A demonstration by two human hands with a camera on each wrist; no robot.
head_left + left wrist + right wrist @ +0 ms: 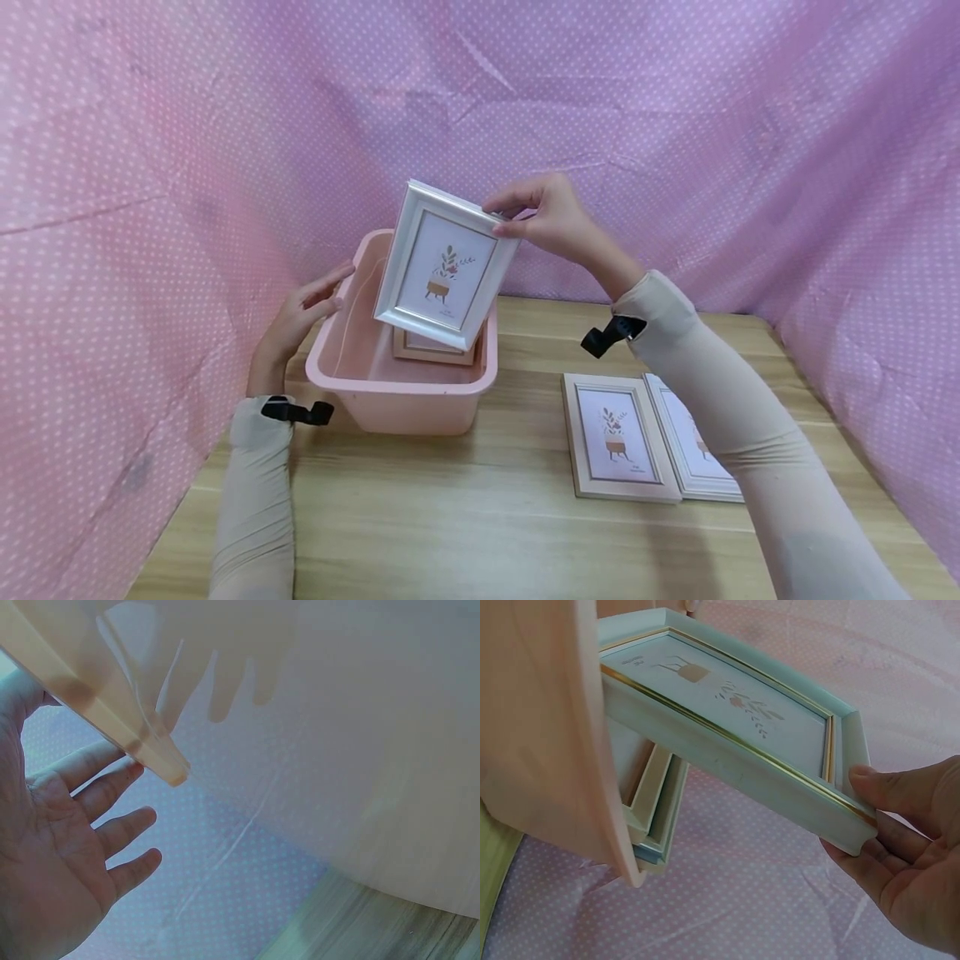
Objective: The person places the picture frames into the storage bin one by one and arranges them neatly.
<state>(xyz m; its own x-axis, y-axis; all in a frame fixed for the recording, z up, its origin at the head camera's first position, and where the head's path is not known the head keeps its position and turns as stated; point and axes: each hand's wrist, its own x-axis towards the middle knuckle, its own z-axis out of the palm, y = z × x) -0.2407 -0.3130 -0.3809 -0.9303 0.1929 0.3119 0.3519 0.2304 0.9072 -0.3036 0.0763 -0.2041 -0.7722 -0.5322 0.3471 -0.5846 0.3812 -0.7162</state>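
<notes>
My right hand (551,218) pinches a white picture frame (459,312) by its upper right corner, thumb on the front and fingers behind. The frame is tilted and hangs over a pink plastic bin (408,408), showing a print of a potted plant. In the right wrist view, the thumb (900,787) presses near the frame's gold inner line. A wood-toned picture frame (435,354) sits inside the bin, partly hidden by the white one. My left hand (294,325) rests against the bin's left rim with its fingers fairly straight and spread, as the left wrist view shows.
On the right of the wooden table (450,517) lie a beige picture frame (617,437) and a white picture frame (693,442) side by side, the latter partly covered by my right sleeve. A pink dotted cloth (525,83) encloses the back and sides.
</notes>
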